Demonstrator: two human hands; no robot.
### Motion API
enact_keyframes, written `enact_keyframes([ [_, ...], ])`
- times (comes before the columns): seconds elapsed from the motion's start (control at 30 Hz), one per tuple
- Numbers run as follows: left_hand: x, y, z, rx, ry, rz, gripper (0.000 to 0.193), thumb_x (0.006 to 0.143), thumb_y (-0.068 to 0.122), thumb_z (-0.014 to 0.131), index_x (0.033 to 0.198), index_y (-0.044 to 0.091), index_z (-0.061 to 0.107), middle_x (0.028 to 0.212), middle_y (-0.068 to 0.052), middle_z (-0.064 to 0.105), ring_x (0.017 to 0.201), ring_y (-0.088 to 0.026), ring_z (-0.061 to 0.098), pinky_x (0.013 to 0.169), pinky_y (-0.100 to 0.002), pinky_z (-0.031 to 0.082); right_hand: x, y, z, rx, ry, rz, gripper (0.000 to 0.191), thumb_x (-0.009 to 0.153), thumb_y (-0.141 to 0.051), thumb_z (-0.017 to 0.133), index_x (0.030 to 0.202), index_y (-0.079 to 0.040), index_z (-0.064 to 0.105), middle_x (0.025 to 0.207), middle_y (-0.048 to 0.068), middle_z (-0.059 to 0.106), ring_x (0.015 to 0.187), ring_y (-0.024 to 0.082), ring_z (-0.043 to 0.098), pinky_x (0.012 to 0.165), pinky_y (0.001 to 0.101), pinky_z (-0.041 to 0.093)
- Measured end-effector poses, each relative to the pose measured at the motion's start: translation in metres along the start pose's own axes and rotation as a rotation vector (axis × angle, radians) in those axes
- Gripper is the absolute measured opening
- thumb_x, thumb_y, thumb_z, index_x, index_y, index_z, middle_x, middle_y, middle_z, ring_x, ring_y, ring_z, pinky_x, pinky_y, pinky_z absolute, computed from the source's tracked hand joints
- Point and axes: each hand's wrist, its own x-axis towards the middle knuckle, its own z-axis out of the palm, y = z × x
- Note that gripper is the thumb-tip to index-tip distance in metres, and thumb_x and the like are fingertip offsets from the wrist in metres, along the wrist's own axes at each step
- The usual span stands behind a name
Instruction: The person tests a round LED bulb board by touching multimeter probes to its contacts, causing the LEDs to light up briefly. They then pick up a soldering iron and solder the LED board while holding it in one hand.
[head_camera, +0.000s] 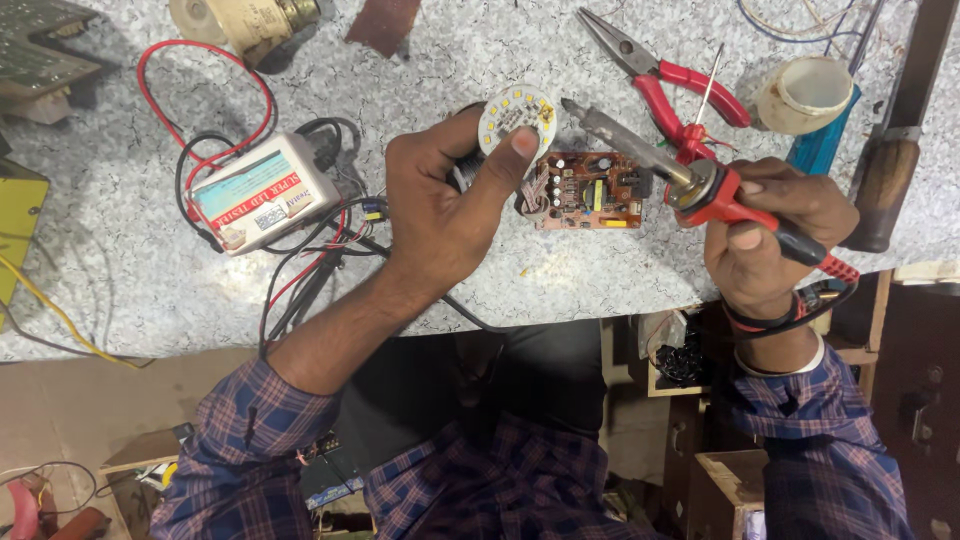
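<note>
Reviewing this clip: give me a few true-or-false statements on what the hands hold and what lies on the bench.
1. The left hand holds a round white LED disc. True.
2. The right hand holds red pliers. False: it grips a soldering iron; the pliers lie on the bench.
3. A brown circuit board lies between the hands. True.
4. The white tester box sits right of the board. False: left.
</note>
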Motion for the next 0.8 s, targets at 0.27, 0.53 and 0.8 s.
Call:
enact_keyframes([
  [0.27, -0.001, -0.005, 0.000, -0.017, 0.010, -0.008, 0.023, 0.110, 0.022, 0.068, 0.115, 0.001, 0.076, 0.087, 0.001, 0.072, 0.074, -0.001, 0.059, 0.067, -0.020, 0.047, 0.002, 0.004, 0.000, -0.108, -0.026, -0.056, 0.042, 0.092, -0.035, 0.085, 0.109, -0.002, 0.068, 0.098, 0.019, 0.073, 0.084, 0.019, 0.074, 0.074, 0.0299, 0.062],
  [0.53, -0.002, -0.009, 0.000, 0.001, 0.012, -0.025, 0.023, 0.110, 0.023, 0.068, 0.107, 0.002, 0.077, 0.075, 0.000, 0.069, 0.066, -0.001, 0.056, 0.059, -0.020, 0.042, 0.009, -0.005, 0.006, -0.181, -0.091, -0.064, 0.039, 0.091, -0.037, 0.084, 0.109, -0.005, 0.069, 0.101, 0.017, 0.073, 0.086, 0.019, 0.075, 0.073, 0.0307, 0.064],
  [0.8, -0.001, -0.011, 0.001, -0.012, 0.004, 0.014, 0.027, 0.111, 0.027, 0.068, 0.111, 0.002, 0.077, 0.082, 0.000, 0.073, 0.069, -0.001, 0.062, 0.062, -0.020, 0.047, 0.019, -0.021, 0.007, -0.448, -0.236, -0.166, 0.032, 0.099, -0.035, 0.079, 0.110, -0.008, 0.067, 0.099, 0.016, 0.072, 0.083, 0.021, 0.075, 0.070, 0.0294, 0.064],
])
